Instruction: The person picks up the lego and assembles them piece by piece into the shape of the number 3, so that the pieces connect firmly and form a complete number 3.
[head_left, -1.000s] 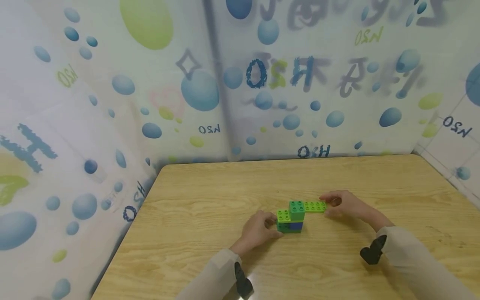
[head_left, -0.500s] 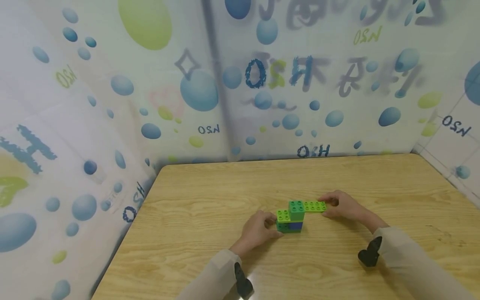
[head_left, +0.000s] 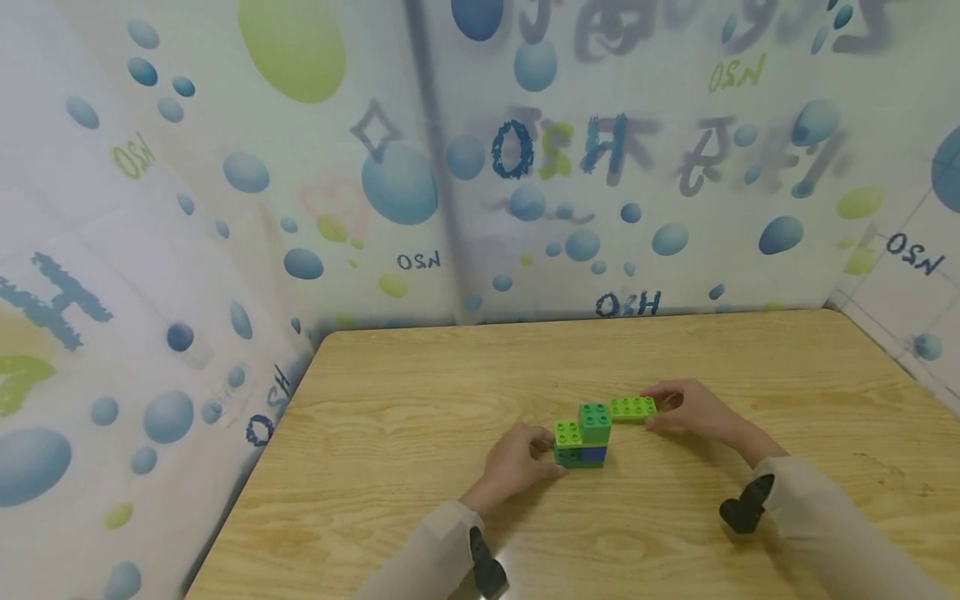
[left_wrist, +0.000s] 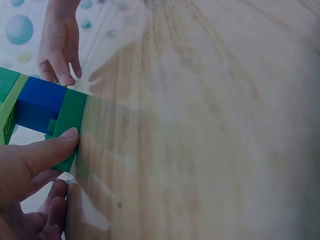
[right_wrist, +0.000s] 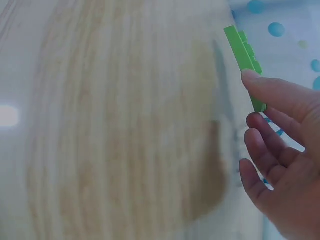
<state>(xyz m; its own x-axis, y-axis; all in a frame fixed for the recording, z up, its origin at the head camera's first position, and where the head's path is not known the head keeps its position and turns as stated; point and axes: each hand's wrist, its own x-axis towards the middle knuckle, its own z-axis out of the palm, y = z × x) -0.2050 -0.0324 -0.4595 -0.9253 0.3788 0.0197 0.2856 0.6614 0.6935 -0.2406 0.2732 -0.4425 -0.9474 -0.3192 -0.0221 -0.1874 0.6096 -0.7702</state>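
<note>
A small stack of toy building bricks stands on the wooden table [head_left: 420, 392]. Its dark green base [left_wrist: 70, 115] carries a blue brick [head_left: 593, 453], then a thin lime green brick [head_left: 567, 432], with a green brick [head_left: 595, 423] on top at the right. My left hand [head_left: 513, 460] grips the stack's left end, the thumb lying on the base; part of its fingers is hidden. Just behind and right of the stack, my right hand [head_left: 693, 411] pinches a long lime green flat brick [right_wrist: 243, 55] by its right end, studs up in the head view.
A patterned sheet [head_left: 525, 250] with blue and green bubbles stands behind the table and along its sides. Each wrist wears a dark strap, the left strap [head_left: 487, 562] and the right strap [head_left: 746, 504], over light sleeves.
The right hand has shifted the flat brick a little toward the stack, then back right and slightly away, and more of its front side shows now. The left hand and stack hold still.
</note>
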